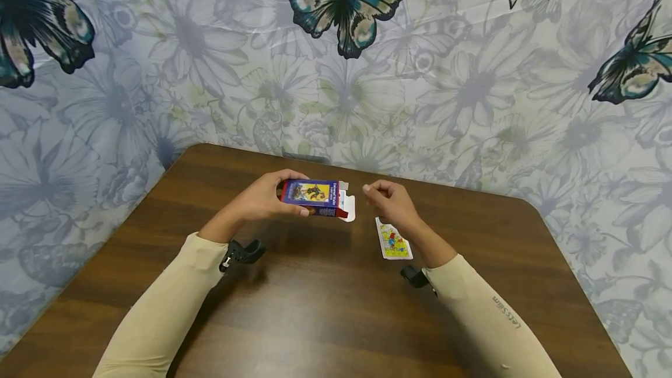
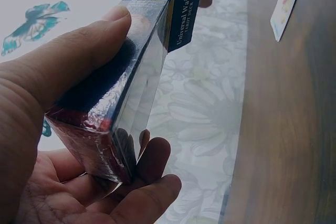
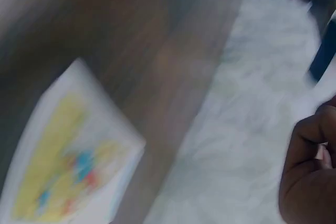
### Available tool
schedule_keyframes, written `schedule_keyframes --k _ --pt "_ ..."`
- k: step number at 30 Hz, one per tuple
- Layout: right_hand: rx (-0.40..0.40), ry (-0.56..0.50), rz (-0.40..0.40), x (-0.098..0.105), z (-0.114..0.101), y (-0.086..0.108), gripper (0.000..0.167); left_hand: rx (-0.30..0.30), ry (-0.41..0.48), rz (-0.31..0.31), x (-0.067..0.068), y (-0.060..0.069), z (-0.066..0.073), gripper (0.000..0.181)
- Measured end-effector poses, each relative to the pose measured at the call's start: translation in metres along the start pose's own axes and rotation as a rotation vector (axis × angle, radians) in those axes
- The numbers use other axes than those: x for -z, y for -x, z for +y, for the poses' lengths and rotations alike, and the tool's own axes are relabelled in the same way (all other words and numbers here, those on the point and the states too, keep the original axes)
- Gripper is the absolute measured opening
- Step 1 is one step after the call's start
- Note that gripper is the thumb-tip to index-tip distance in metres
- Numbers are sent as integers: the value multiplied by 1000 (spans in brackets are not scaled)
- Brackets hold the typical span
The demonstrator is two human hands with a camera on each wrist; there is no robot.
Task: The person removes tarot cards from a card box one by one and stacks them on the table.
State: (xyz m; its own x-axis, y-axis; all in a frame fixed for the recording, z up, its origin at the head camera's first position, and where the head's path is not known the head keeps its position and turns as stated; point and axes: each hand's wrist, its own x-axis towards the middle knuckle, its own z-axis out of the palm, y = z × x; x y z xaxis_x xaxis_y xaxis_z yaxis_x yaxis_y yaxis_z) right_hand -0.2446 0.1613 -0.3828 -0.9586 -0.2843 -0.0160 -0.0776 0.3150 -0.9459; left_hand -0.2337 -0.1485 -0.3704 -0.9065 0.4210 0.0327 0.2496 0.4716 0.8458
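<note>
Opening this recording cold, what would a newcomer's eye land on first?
The bold teal butterfly, top centre of the head view, on the pale flowered backdrop. Next, the blue tarot box in the left hand, its end flap open towards the right hand. Then a yellow-pictured card, face up on the brown table.

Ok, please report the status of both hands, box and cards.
Left hand grips box, flaps open. Right hand curled, off box. Cards picture-up on table. Nothing seen between right hand and box.
</note>
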Motion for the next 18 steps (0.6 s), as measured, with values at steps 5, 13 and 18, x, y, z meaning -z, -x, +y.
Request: schedule_keyframes --k 5,13,18 --pt "-150 -8 -140 -25 -21 4 39 -3 -6 7 1 0 0 74" --pt "-162 42 -119 -43 -21 5 22 -9 0 1 -1 -1 0 74" --pt "-214 13 -110 -39 -20 5 29 -2 4 3 0 -2 1 74"
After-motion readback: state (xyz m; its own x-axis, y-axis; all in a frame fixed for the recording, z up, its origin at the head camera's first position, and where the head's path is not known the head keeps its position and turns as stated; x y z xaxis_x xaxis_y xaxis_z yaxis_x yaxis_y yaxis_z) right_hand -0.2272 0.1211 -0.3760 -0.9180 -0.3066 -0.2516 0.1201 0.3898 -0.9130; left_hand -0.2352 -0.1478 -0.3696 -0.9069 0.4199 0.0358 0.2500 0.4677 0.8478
